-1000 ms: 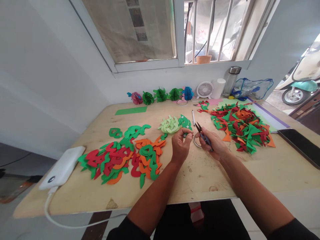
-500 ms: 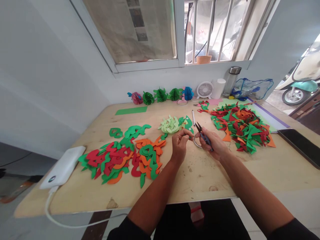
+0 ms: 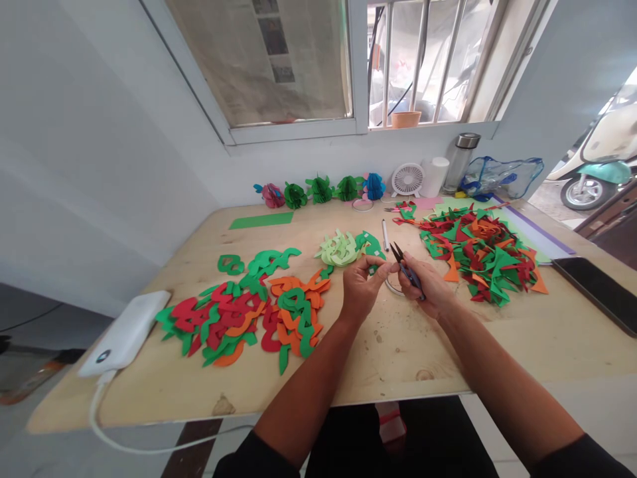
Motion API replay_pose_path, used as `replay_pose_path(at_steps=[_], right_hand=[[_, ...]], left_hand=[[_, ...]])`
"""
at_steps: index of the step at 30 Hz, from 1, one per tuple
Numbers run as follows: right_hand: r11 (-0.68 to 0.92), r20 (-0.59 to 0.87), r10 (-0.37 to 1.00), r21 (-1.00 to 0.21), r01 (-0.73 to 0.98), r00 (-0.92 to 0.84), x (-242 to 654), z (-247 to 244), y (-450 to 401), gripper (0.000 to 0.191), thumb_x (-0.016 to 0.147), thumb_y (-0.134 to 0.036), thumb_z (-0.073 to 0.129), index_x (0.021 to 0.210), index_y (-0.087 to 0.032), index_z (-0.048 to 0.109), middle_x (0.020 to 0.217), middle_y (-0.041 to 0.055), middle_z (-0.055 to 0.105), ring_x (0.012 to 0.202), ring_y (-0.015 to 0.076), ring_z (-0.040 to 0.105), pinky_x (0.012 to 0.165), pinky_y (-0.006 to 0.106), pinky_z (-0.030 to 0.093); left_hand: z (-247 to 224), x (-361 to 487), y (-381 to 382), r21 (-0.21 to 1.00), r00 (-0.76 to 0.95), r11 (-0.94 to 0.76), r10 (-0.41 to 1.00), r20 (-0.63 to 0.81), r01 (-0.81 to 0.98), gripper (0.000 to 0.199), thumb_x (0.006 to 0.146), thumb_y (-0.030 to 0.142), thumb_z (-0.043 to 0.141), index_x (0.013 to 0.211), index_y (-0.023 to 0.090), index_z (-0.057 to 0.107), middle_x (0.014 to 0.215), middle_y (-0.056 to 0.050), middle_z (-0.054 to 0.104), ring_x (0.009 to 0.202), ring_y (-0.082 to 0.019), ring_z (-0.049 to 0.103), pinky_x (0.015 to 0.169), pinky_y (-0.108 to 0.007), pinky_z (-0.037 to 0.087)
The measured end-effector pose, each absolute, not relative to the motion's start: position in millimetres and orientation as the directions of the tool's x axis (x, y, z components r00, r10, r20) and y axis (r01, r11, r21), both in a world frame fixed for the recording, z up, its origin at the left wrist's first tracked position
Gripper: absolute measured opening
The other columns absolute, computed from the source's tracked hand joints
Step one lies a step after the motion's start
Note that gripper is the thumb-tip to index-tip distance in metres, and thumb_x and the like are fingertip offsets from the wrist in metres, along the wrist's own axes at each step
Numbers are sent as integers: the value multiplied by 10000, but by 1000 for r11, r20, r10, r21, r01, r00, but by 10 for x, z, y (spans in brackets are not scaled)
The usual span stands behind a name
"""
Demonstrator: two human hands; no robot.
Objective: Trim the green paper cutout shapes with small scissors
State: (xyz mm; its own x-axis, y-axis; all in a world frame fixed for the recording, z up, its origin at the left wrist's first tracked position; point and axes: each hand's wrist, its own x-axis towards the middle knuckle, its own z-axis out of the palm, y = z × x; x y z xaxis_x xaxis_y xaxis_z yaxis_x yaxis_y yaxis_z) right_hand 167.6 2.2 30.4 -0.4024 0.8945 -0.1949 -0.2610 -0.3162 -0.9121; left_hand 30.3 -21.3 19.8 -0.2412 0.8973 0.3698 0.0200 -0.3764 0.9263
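Small dark-bladed scissors (image 3: 411, 275) are in my right hand (image 3: 430, 287), blades pointing up and away, slightly apart. My left hand (image 3: 362, 285) is closed in a pinch just left of them, its fingertips close to my right fingers; what it pinches is too small to make out. Under and between my hands lies a ring (image 3: 393, 287) on the table. Light green paper cut-outs (image 3: 338, 249) are piled just beyond my left hand, beside darker green pieces (image 3: 369, 244). A white pen (image 3: 385, 235) lies beyond the scissors.
Red, green and orange cut-outs (image 3: 233, 315) cover the table's left part. Paper scraps (image 3: 490, 252) are heaped at right, near a phone (image 3: 600, 290). Folded paper figures (image 3: 321, 189), a small fan (image 3: 408, 179) and a bottle (image 3: 460, 162) line the wall. A power bank (image 3: 127, 332) sits at left.
My left thumb and fingers have moved right, up to my right fingers. The scissors have shifted very slightly.
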Motion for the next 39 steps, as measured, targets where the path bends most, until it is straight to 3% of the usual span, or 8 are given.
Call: replay_pose_path(at_steps=[4, 12, 21, 25, 32, 35, 39], right_hand=[[-315, -194, 898, -909, -272, -394, 1688, 298, 37, 425, 719, -554, 629, 593, -166, 511, 437, -57, 421, 322, 23, 244, 324, 194, 115], [-280, -180, 928, -915, -290, -328, 1695, 329, 55, 403, 708, -558, 629, 714, -158, 579, 436, -66, 436, 314, 25, 250, 321, 187, 133], [-242, -156, 948, -919, -311, -277, 1721, 278, 118, 411, 712, -567, 623, 724, -157, 602, 447, -59, 439, 312, 24, 250, 312, 186, 153], [-208, -135, 962, -926, -317, -237, 1745, 227, 164, 415, 722, -577, 612, 749, -163, 609, 442, -57, 431, 313, 33, 250, 305, 191, 167], [-248, -209, 966, -913, -325, -151, 1771, 134, 233, 425, 674, -592, 653, 642, -183, 544, 418, -62, 413, 295, 32, 251, 280, 196, 149], [-236, -188, 967, -916, -325, -172, 1787, 109, 247, 413, 691, -583, 643, 678, -178, 560, 421, -68, 421, 290, 25, 251, 282, 188, 154], [-244, -201, 966, -921, -304, -166, 1799, 90, 257, 397, 747, -545, 613, 715, -149, 588, 408, -70, 421, 277, 18, 237, 283, 182, 150]], left_hand=[[191, 301, -225, 926, -155, -378, 914, 374, 2, 196, 725, 338, 670, 650, 159, 646, 631, -5, 626, 618, -109, 551, 645, -247, 454], [191, 298, -257, 888, -103, -432, 887, 450, 160, 185, 746, 324, 654, 639, 172, 651, 633, 1, 639, 603, -109, 548, 638, -246, 453], [170, 285, -227, 868, 9, -471, 880, 476, 158, 118, 790, 267, 614, 830, 192, 695, 782, -34, 699, 741, -148, 628, 738, -282, 475], [320, 331, -306, 852, 58, -488, 872, 487, 190, 53, 750, 243, 656, 753, 199, 685, 745, -20, 689, 696, -142, 617, 690, -271, 476], [732, 452, -775, 723, 114, -585, 800, 589, 369, 166, 754, 275, 660, 621, 188, 610, 609, -3, 607, 583, -110, 545, 588, -241, 450], [672, 461, -1020, 650, 114, -601, 769, 629, 466, 181, 789, 257, 620, 624, 183, 612, 585, -5, 582, 586, -111, 545, 579, -237, 452], [472, 431, -1307, 591, 63, -557, 757, 651, 583, 94, 807, 209, 593, 735, 177, 644, 694, -28, 637, 673, -123, 592, 620, -239, 475]])
